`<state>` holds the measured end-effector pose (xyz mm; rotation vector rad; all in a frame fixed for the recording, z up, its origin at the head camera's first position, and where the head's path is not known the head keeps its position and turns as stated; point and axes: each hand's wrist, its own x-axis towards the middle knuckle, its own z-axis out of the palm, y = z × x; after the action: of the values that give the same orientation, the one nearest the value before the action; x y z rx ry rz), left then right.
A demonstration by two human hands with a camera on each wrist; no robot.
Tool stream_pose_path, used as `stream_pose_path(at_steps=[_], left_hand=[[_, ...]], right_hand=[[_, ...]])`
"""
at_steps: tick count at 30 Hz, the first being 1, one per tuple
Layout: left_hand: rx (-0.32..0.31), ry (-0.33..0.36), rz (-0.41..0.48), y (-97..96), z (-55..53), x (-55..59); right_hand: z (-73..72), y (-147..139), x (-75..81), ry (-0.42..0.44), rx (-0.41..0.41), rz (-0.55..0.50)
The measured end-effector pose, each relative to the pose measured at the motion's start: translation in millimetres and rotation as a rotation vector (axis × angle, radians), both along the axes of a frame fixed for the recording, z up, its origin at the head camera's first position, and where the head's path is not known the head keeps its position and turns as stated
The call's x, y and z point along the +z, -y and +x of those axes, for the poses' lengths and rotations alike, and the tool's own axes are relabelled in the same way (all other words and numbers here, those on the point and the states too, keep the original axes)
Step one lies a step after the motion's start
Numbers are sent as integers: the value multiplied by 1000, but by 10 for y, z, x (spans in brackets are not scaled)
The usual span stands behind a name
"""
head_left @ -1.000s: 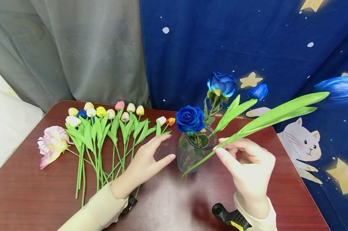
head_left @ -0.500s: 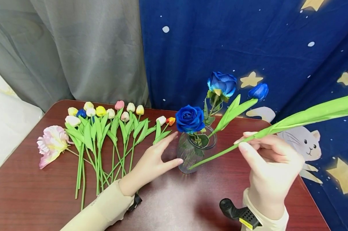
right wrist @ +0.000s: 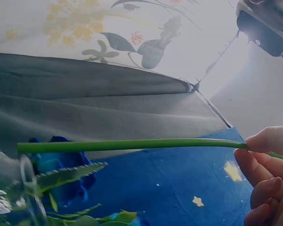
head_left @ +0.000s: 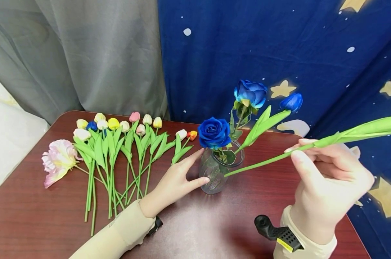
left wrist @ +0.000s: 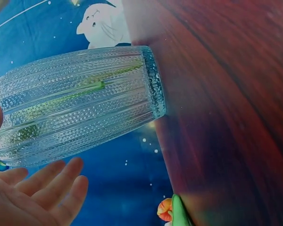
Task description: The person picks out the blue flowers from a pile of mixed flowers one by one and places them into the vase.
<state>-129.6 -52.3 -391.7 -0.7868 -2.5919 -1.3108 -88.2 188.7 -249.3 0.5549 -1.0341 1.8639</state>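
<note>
A clear ribbed glass vase [head_left: 211,180] stands upright, holding two blue roses [head_left: 214,132] and a blue tulip [head_left: 291,102] that leans right. My left hand [head_left: 174,180] is at its left side, fingers spread and thumb at the glass; the left wrist view shows loosely extended fingers [left wrist: 61,188] beside the vase wall. Between thumb and fingertips, my right hand [head_left: 328,176] pinches the green stem of another tulip [head_left: 263,163]. Its leaves run off the right edge and its bloom is out of view. The bare stem end [right wrist: 26,147] overlaps the vase rim in the right wrist view.
Several tulips [head_left: 111,154] in white, yellow, pink and blue lie across the table's left side. Beside them is a large pale pink flower [head_left: 60,162]. A white and an orange tulip [head_left: 192,135] lie just left of the vase. Curtains [head_left: 117,54] hang behind the table [head_left: 189,230].
My right hand has moved right with the tulip, swinging its bloom out of view and raising the stem end toward the vase mouth. My left hand has come right, up to the vase.
</note>
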Motion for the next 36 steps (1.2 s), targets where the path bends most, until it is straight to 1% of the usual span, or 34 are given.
stream_pose_path(at_steps=[3,6,13,18,22,27,30,34,36], left_hand=[[-1,-11,-2,5,6,-5],[-1,-21,-4,7,10,-6],[-3,-21,-5,0,3,8],[-5,-5,-2,-6,7,18],[-8,1,-1,-10,18,22],[-10,2,3,-12,24,20],[-9,2,5,-13,22,18],[-9,6,3,-13,22,20],[-9,9,2,-13,23,23]], right_hand=[[-7,-19,37,-2,-37,-28],[-15,-35,71,5,-73,-34],[-61,-74,134,-17,-170,-17],[-97,-73,161,9,-201,21],[-143,-33,158,22,-188,38],[-178,18,116,37,-159,70],[-185,45,84,54,-122,78],[-198,84,46,69,-90,122],[-207,99,24,79,-94,159]])
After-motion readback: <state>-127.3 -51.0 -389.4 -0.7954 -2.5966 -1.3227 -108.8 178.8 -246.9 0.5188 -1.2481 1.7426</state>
